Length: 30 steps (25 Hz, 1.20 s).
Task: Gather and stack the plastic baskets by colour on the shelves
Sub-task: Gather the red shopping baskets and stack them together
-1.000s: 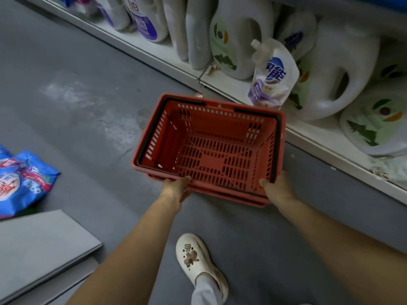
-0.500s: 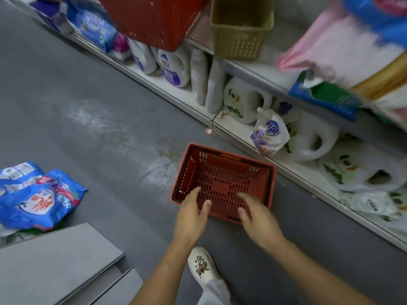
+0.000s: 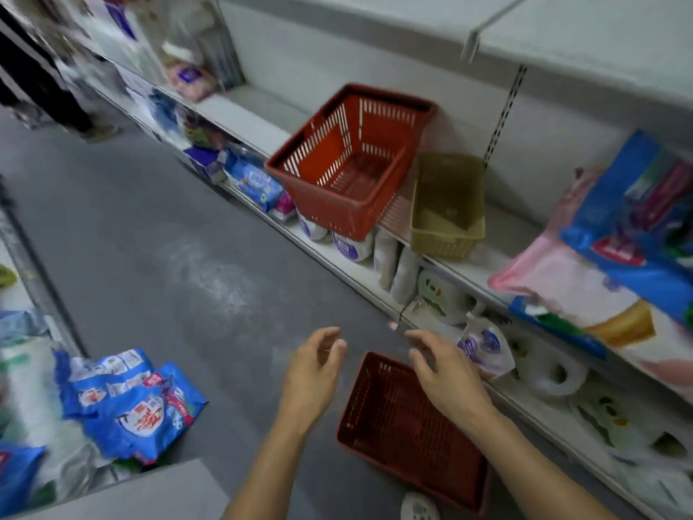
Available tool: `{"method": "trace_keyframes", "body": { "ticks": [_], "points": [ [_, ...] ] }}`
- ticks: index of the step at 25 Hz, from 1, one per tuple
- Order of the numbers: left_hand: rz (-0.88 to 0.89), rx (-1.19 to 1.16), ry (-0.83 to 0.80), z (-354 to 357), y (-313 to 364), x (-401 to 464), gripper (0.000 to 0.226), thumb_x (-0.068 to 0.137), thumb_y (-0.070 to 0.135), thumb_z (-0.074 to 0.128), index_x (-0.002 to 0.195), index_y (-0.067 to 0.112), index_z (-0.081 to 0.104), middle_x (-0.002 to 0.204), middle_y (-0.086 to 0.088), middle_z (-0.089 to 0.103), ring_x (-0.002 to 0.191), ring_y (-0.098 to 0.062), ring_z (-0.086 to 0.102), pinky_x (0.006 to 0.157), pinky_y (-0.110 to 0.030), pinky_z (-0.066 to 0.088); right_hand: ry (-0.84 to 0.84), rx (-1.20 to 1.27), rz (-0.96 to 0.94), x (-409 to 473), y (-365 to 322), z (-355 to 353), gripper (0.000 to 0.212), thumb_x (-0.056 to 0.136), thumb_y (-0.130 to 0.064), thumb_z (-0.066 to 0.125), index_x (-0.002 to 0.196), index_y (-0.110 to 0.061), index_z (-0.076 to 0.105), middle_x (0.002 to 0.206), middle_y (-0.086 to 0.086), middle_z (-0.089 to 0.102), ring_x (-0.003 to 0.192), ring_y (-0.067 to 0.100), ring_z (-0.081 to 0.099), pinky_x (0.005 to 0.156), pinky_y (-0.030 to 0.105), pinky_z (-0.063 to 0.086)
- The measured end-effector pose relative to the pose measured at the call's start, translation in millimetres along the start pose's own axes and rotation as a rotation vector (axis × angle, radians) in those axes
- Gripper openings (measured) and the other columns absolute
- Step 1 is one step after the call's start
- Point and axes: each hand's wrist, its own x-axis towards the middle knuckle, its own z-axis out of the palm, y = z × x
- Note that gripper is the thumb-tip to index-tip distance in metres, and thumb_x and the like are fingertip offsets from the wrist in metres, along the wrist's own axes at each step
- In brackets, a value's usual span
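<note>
A red plastic basket (image 3: 408,429) sits on the grey floor by the bottom shelf. My left hand (image 3: 313,373) hovers above its left side, fingers apart and holding nothing. Over the basket's right rim, my right hand (image 3: 446,373) is also empty and spread. Higher up, a second red basket (image 3: 348,163) rests tilted on the middle shelf, overhanging its front edge. Beside it on the right stands a smaller olive-yellow basket (image 3: 446,208).
White detergent jugs (image 3: 442,294) and a refill pouch (image 3: 483,347) fill the bottom shelf (image 3: 337,264). Pink and blue packs (image 3: 615,257) lie on the middle shelf at right. Blue bags (image 3: 127,403) lie on the floor at left, by a grey board (image 3: 123,493).
My hands let go of the red basket on the floor and lifted off it. The view rose, bringing the middle shelf with the other red basket and the olive basket into sight.
</note>
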Motion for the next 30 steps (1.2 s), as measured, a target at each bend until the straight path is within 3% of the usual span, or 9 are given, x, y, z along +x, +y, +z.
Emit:
{"method": "trace_keyframes", "body": {
  "ticks": [4, 12, 13, 16, 19, 21, 23, 26, 30],
  "points": [
    [-0.038, -0.191, 0.032, -27, 39, 52, 0.019, 0.096, 0.020, 0.056, 0.113, 0.019, 0.066, 0.099, 0.001, 0.073, 0.090, -0.014, 0.070, 0.085, -0.031, 0.056, 0.055, 0.175, 0.018, 70, -40, -25, 0.025, 0.092, -0.022, 0.056, 0.115, -0.025, 0.064, 0.106, -0.008, 0.068, 0.094, 0.008, 0.063, 0.087, 0.032, 0.052],
    [-0.215, -0.346, 0.012, -81, 52, 210, 0.024, 0.096, 0.018, 0.055, 0.119, 0.013, 0.058, 0.104, -0.007, 0.068, 0.081, -0.022, 0.067, 0.071, -0.033, 0.052, 0.113, 0.554, 0.302, 222, -95, -15, 0.020, 0.096, -0.015, 0.051, 0.115, -0.014, 0.053, 0.095, -0.003, 0.061, 0.082, 0.016, 0.060, 0.063, 0.030, 0.050],
    [-0.257, -0.355, -0.012, -81, 50, 231, 0.029, 0.096, 0.019, 0.056, 0.123, 0.012, 0.055, 0.106, -0.008, 0.065, 0.082, -0.023, 0.066, 0.069, -0.033, 0.051, 0.131, 0.622, 0.372, 241, -105, -11, 0.022, 0.097, -0.016, 0.051, 0.119, -0.017, 0.049, 0.099, -0.003, 0.059, 0.083, 0.016, 0.058, 0.063, 0.032, 0.049],
    [-0.428, -0.400, -0.181, -73, 41, 289, 0.050, 0.093, 0.028, 0.060, 0.137, 0.010, 0.044, 0.124, -0.012, 0.056, 0.090, -0.023, 0.064, 0.066, -0.035, 0.053, 0.212, 0.676, 0.525, 296, -114, 11, 0.039, 0.096, -0.019, 0.054, 0.133, -0.017, 0.043, 0.116, 0.004, 0.058, 0.103, 0.023, 0.057, 0.088, 0.046, 0.051],
    [-0.570, -0.456, -0.317, -60, 39, 333, 0.068, 0.087, 0.044, 0.065, 0.141, 0.016, 0.036, 0.128, -0.010, 0.052, 0.105, -0.029, 0.060, 0.071, -0.041, 0.058, 0.272, 0.664, 0.591, 324, -117, 39, 0.027, 0.087, -0.024, 0.058, 0.112, -0.030, 0.049, 0.111, 0.006, 0.065, 0.095, 0.023, 0.061, 0.077, 0.041, 0.054],
    [-0.581, -0.470, -0.353, -50, 40, 355, 0.064, 0.082, 0.050, 0.067, 0.134, 0.023, 0.042, 0.121, -0.006, 0.056, 0.104, -0.029, 0.058, 0.078, -0.046, 0.058, 0.311, 0.692, 0.613, 329, -122, 55, 0.024, 0.085, -0.022, 0.061, 0.105, -0.028, 0.051, 0.106, 0.006, 0.068, 0.091, 0.024, 0.064, 0.076, 0.042, 0.056],
    [-0.534, -0.566, -0.289, -43, 34, 377, 0.055, 0.078, 0.044, 0.073, 0.124, 0.028, 0.047, 0.111, -0.006, 0.065, 0.096, -0.030, 0.063, 0.082, -0.052, 0.057, 0.231, 0.797, 0.623, 328, -136, 67, 0.012, 0.091, -0.015, 0.060, 0.101, -0.020, 0.057, 0.096, 0.005, 0.068, 0.085, 0.024, 0.065, 0.072, 0.038, 0.055],
    [-0.436, -0.617, -0.060, -47, 6, 412, 0.051, 0.066, 0.016, 0.076, 0.114, 0.022, 0.058, 0.115, -0.012, 0.071, 0.096, -0.032, 0.070, 0.085, -0.057, 0.055, 0.063, 0.877, 0.589, 329, -151, 82, 0.021, 0.093, -0.019, 0.058, 0.114, -0.021, 0.060, 0.101, 0.004, 0.068, 0.095, 0.025, 0.065, 0.082, 0.041, 0.055],
    [-0.388, -0.460, 0.022, -102, -20, 406, 0.039, 0.081, 0.006, 0.069, 0.116, 0.017, 0.057, 0.112, -0.011, 0.070, 0.095, -0.031, 0.069, 0.088, -0.056, 0.055, 0.125, 0.909, 0.629, 338, -152, 81, 0.017, 0.095, -0.029, 0.057, 0.108, -0.024, 0.049, 0.097, -0.002, 0.059, 0.098, 0.025, 0.060, 0.085, 0.046, 0.054]
  ]
}}
